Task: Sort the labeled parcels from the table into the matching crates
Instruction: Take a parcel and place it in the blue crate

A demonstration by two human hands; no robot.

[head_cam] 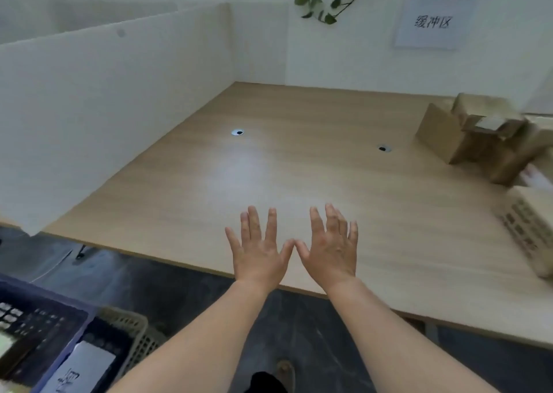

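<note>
Floor, near left: blue crate [45, 327], with a pale crate [134, 330] just beside it. Over the table [269, 168] edge, left hand [260, 252] and right hand [332, 249] are spread flat and hold nothing. Parcels [478, 135] piled far right: cardboard, probably light and stiff. Grip opposite sides, not flaps.

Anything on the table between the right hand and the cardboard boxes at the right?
Nothing visible. Only wooden tabletop lies between the open right hand and the cardboard boxes.
</note>
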